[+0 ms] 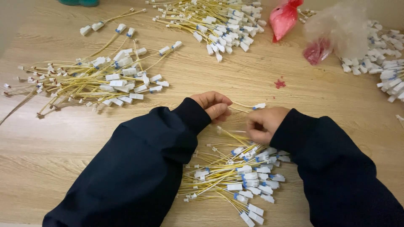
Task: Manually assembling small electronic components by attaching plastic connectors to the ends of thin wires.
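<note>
My left hand [212, 105] and my right hand [263, 123] meet at the middle of a wooden table [75, 138], both in dark sleeves. Between them they pinch one thin yellow wire [240, 104] that ends in a small white connector [259, 106] just above my right hand. Right below my hands lies a loose pile of similar yellow wires with white and blue connectors [240, 176].
A second pile of wires [97, 80] is spread at the left, a third [219, 21] at the top centre. Loose white connectors [383, 63] lie at the right by a clear plastic bag [336, 29] and a pink bag [283, 19].
</note>
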